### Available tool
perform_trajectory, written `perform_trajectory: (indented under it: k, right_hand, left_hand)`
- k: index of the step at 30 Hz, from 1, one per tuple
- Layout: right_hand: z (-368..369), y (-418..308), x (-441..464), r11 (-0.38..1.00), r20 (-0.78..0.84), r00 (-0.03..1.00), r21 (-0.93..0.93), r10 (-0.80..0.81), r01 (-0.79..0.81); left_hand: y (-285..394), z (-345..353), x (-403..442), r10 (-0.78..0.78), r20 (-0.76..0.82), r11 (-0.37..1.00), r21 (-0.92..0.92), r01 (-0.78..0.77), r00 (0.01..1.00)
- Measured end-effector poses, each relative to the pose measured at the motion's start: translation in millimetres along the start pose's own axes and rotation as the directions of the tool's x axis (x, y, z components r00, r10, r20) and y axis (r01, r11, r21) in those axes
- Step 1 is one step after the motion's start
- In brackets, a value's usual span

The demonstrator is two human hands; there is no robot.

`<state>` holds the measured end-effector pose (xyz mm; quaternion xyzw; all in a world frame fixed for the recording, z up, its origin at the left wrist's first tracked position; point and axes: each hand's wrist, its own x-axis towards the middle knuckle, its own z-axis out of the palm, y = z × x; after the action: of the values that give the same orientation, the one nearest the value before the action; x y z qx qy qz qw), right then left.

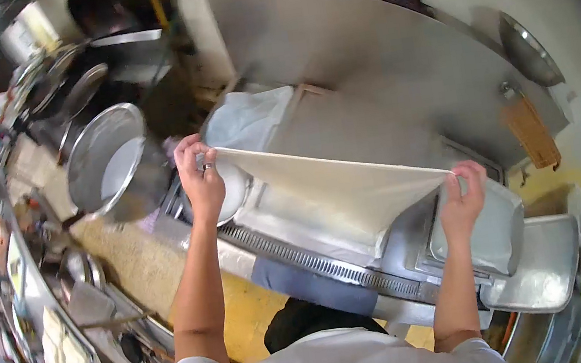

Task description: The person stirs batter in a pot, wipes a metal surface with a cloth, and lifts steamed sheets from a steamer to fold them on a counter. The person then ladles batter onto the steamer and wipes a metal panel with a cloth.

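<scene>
A thin cream-white cloth (pixel 321 185) is stretched taut between my two hands over the steel counter. My left hand (pixel 203 182) pinches its left upper corner, and a ring shows on one finger. The opposite upper corner is pinched in my right hand (pixel 464 198). The cloth's lower part hangs down to a pale, flat surface on the counter, partly hidden behind it. Just right of my left hand is a white round bowl (pixel 233 193). A tray covered in whitish material (pixel 486 228) lies beside my right hand.
A large metal pot (pixel 109 162) with white contents stands left. Behind the cloth lies a whitish cloth-covered tray (pixel 248 117). A slotted metal drain (pixel 317 263) runs along the counter's front. At right are a steel tray (pixel 540 265) and a hanging brown brush-like item (pixel 532 132).
</scene>
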<state>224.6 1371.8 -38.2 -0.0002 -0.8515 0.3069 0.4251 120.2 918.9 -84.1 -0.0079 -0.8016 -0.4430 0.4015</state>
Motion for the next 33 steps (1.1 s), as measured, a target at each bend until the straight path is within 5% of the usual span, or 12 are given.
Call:
perform_trajectory:
  k: [10, 18, 26, 28, 33]
  right_hand:
    - [-89.8, -152.9, -21.4, 0.888, 0.05, 0.918, 0.277, -0.394, 0.366]
    - [-90.2, -309.8, -53.2, 0.574, 0.025, 0.768, 0.68, -0.64, 0.456]
    - [-76.1, -511.0, -138.5, 0.11, -0.106, 0.621, 0.947, -0.777, 0.3]
    - [-81.8, -568.1, -169.4, 0.009, -0.188, 0.548, 0.942, -0.815, 0.336]
    - [-95.7, -718.0, -279.7, -0.202, -0.211, 0.418, 0.977, -0.884, 0.068]
  left_hand:
    - [79.3, -269.0, -169.4, -0.195, -0.363, 0.975, 0.028, 0.22, 0.911]
    - [178.7, -464.0, -299.0, -0.266, -0.721, 0.96, -0.139, 0.243, 0.64]
    - [298.6, -635.0, -432.4, 0.136, -0.934, 0.87, 0.273, 0.411, 0.33]
    - [332.3, -676.8, -472.1, 0.16, -0.961, 0.87, 0.245, 0.429, 0.225]
    - [412.1, -756.6, -561.6, 0.303, -0.952, 0.794, 0.273, 0.543, 0.037]
